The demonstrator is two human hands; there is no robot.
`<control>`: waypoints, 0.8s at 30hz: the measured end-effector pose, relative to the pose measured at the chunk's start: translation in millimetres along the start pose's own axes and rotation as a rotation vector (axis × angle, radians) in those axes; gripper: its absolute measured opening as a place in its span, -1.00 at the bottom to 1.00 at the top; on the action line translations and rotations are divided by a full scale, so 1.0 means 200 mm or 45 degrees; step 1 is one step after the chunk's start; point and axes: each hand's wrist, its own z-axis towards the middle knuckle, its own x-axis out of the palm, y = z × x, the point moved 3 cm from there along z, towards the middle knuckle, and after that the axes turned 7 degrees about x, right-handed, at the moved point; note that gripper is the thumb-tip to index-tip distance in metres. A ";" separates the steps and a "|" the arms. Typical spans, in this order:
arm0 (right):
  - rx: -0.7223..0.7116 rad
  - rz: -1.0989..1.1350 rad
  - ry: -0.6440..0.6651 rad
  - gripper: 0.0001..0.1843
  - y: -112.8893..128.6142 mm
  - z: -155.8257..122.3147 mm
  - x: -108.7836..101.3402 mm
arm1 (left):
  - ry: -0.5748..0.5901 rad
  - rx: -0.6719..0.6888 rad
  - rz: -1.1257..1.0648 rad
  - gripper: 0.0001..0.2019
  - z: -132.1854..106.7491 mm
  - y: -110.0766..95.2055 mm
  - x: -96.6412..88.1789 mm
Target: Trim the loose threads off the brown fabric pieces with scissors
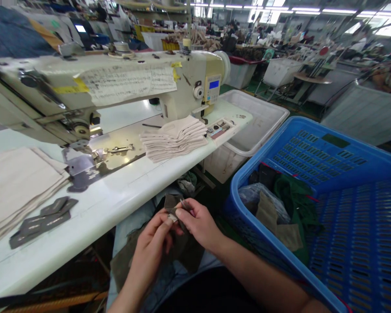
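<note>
Both my hands are in my lap, below the table edge. My left hand (pixel 153 243) and my right hand (pixel 197 221) pinch a small dark grey-brown fabric piece (pixel 173 203) between fingertips. A larger olive-brown cloth (pixel 185 254) lies under them on my lap. On the white sewing table (pixel 117 200) stands a cream industrial sewing machine (pixel 117 82). A folded stack of beige fabric (pixel 176 139) lies beside the machine. Another beige stack (pixel 16 182) sits at far left, with several dark grey cut pieces (pixel 42 219) near the front edge.
A big blue perforated plastic basket (pixel 329 182) stands at my right, holding green, grey and tan fabric scraps. A white plastic bin (pixel 257 126) sits beyond the table's right end. Other workstations, bins and people fill the background.
</note>
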 end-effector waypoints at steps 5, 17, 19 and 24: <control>-0.199 -0.537 -0.252 -0.71 0.04 -0.07 -0.06 | 0.050 0.178 0.186 -0.67 0.02 0.01 -0.02; -0.135 -0.555 0.016 -0.82 0.08 -0.09 -0.04 | -0.069 0.741 0.618 -0.85 0.01 -0.04 -0.04; -0.121 -0.512 0.018 -0.80 0.08 -0.09 -0.04 | -0.059 0.776 0.647 -0.86 0.01 -0.04 -0.04; -0.008 -0.242 0.080 -0.68 0.07 -0.07 -0.03 | -0.051 0.892 0.795 -0.90 -0.01 -0.03 -0.03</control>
